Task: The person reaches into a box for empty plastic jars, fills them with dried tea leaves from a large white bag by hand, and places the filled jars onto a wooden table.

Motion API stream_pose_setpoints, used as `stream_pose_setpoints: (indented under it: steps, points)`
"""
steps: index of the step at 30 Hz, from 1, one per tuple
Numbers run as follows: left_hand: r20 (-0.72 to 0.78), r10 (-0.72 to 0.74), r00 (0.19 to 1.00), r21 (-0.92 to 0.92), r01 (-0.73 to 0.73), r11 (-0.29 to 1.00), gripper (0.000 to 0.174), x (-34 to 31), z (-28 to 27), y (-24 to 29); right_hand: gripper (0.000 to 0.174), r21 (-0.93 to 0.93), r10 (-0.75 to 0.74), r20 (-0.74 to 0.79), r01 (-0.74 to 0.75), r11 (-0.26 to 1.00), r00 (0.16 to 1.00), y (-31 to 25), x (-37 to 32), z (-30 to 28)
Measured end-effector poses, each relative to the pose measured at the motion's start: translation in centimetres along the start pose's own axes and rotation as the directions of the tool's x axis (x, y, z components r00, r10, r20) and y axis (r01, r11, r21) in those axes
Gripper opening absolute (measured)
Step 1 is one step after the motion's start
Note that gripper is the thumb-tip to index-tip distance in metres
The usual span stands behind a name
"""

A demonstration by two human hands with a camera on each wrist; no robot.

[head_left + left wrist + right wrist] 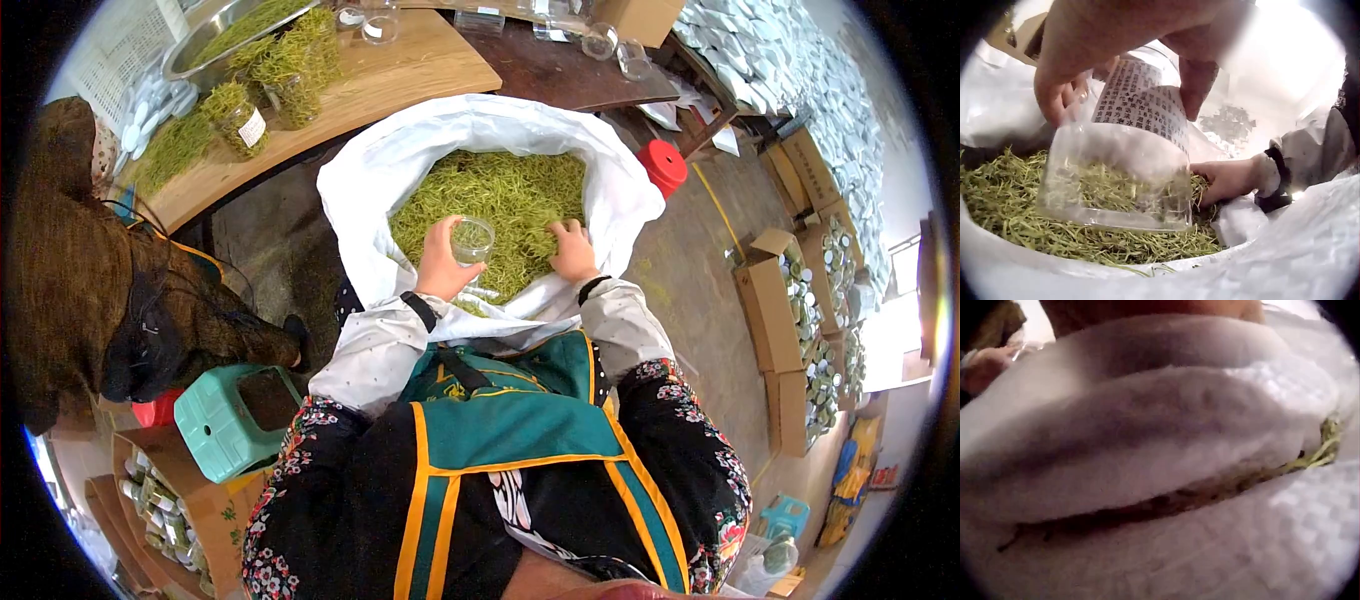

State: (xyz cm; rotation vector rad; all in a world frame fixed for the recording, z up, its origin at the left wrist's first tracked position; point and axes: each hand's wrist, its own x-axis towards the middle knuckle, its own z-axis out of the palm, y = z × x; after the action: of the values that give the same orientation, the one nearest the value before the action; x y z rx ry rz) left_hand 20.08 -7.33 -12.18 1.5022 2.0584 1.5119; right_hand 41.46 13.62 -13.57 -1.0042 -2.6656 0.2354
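A white sack holds a mass of green dried strands. My left hand grips a clear jar over the strands, thumb and fingers on opposite sides. In the left wrist view the jar carries a printed label, and strands show through its clear wall. My right hand rests at the strands' right side, fingers spread with the tips among them; the left wrist view also shows this hand. Sack folds fill most of the right wrist view.
A wooden table at the upper left bears a metal tray and a filled jar. Beside the sack are a red stool and a green stool. Cartons of jars stand right; another person is at left.
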Motion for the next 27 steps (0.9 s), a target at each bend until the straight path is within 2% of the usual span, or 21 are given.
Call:
stream_pose_setpoints:
  steps: [1, 4, 5, 6, 8, 9, 12, 14, 16, 17, 18, 20, 21, 22, 24, 25, 27]
  points:
    - [-0.004, 0.0, 1.0, 0.002, 0.0, 1.0, 0.091, 0.1, -0.2, 0.2, 0.058, 0.039, 0.121, 0.116, -0.126, 0.991, 0.986, -0.1, 0.0, -0.6]
    - [0.064, -0.081, 0.995, 0.027, 0.079, 0.997, 0.097, -0.1, 0.0, 0.5, 0.061, -0.008, 0.064, 0.161, -0.064, 0.998, 0.985, -2.3, -1.4, -0.5]
    - [0.073, -0.104, 0.992, 0.038, 0.102, 0.994, 0.105, -0.1, 0.3, 0.3, 0.065, -0.021, 0.027, 0.184, -0.024, 1.0, 0.983, -3.3, -1.5, -0.2]
    - [0.083, -0.127, 0.988, 0.05, 0.124, 0.991, 0.112, -0.3, 0.5, 0.4, 0.065, -0.02, 0.029, 0.184, -0.026, 0.999, 0.982, -3.1, -1.5, 0.3]
    - [0.119, -0.157, 0.98, 0.038, 0.154, 0.987, 0.117, -0.1, 0.8, 0.5, 0.065, 0.055, 0.056, 0.138, -0.064, 0.996, 0.989, -2.1, -0.6, 2.1]
    - [0.152, -0.187, 0.971, 0.028, 0.184, 0.982, 0.121, -0.1, 1.0, 0.4, 0.065, 0.056, 0.054, 0.138, -0.063, 0.996, 0.989, -2.4, 0.1, 1.7]
    - [0.161, -0.173, 0.972, 0.13, 0.153, 0.98, 0.124, 0.0, 1.6, 0.1, 0.056, 0.328, 0.025, 0.075, -0.048, 0.943, 0.997, -3.1, 2.1, -0.3]
    - [0.173, -0.192, 0.966, 0.141, 0.168, 0.976, 0.123, 0.2, 1.7, 0.4, 0.056, 0.368, -0.001, 0.095, -0.034, 0.929, 0.995, -5.3, 2.8, -3.1]
    - [0.186, -0.212, 0.959, 0.15, 0.185, 0.971, 0.123, 0.3, 1.7, 0.7, 0.058, 0.252, -0.227, -0.085, 0.242, 0.937, 0.97, -7.3, 3.1, -4.6]
    - [0.193, -0.23, 0.954, 0.144, 0.205, 0.968, 0.122, 0.4, 1.7, 0.9, 0.066, 0.283, -0.265, -0.031, 0.263, 0.922, 0.964, -8.3, 2.9, -5.4]
    - [0.199, -0.249, 0.948, 0.137, 0.225, 0.965, 0.122, 0.5, 1.8, 1.0, 0.066, 0.283, -0.27, -0.028, 0.267, 0.921, 0.962, -9.1, 2.8, -6.2]
    - [0.172, -0.251, 0.952, 0.132, 0.231, 0.964, 0.122, 0.4, 1.9, 0.9, 0.074, 0.292, -0.497, 0.093, 0.454, 0.842, 0.863, -10.4, 2.9, -7.2]
    - [0.15, -0.249, 0.957, 0.128, 0.231, 0.964, 0.123, 0.4, 1.9, 0.9, 0.079, 0.394, -0.529, 0.146, 0.441, 0.806, 0.836, -10.7, 3.0, -7.5]
    - [0.146, -0.255, 0.956, 0.128, 0.237, 0.963, 0.123, 0.2, 2.0, 0.8, 0.079, 0.396, -0.533, 0.15, 0.444, 0.804, 0.833, -10.9, 3.0, -7.5]
    - [0.077, -0.196, 0.978, 0.125, 0.185, 0.975, 0.124, -0.3, 2.0, 0.7, 0.076, 0.518, -0.491, 0.162, 0.35, 0.781, 0.856, -11.0, 2.7, -7.4]
    - [0.077, -0.198, 0.977, 0.125, 0.188, 0.974, 0.124, -0.5, 2.0, 0.7, 0.076, 0.519, -0.491, 0.164, 0.349, 0.78, 0.855, -11.1, 2.8, -7.4]
    - [0.138, -0.182, 0.974, 0.093, 0.17, 0.981, 0.123, -0.7, 1.9, 1.1, 0.068, 0.48, -0.526, 0.457, 0.299, 0.825, 0.717, -11.0, 3.6, -7.3]
